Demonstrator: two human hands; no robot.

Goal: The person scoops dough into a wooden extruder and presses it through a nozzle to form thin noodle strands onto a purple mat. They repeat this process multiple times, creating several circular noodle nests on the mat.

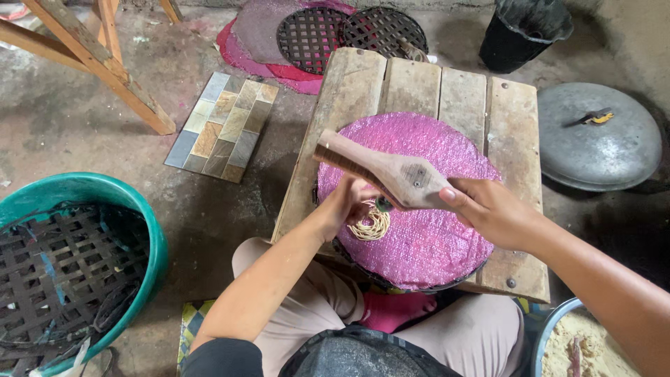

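Observation:
My right hand (pixel 492 209) grips the round end of a wooden press tool (pixel 380 167) held over a round mat covered in pink plastic (pixel 426 237). The mat lies on a low wooden slat table (pixel 412 87). My left hand (pixel 345 202) is under the tool, its fingers closed at the tool's underside right above a small coil of pale noodle strands (pixel 371 225) on the pink cover. What the left fingers pinch is hidden.
A teal tub (pixel 150 230) holding dark woven lattice mats stands at left. More lattice mats (pixel 349 31) lie beyond the table, with a tile panel (pixel 223 126), a wooden stand leg (pixel 98 63), a black bucket (pixel 523 31), a metal lid (pixel 597 136) and a dough bowl (pixel 565 345) around.

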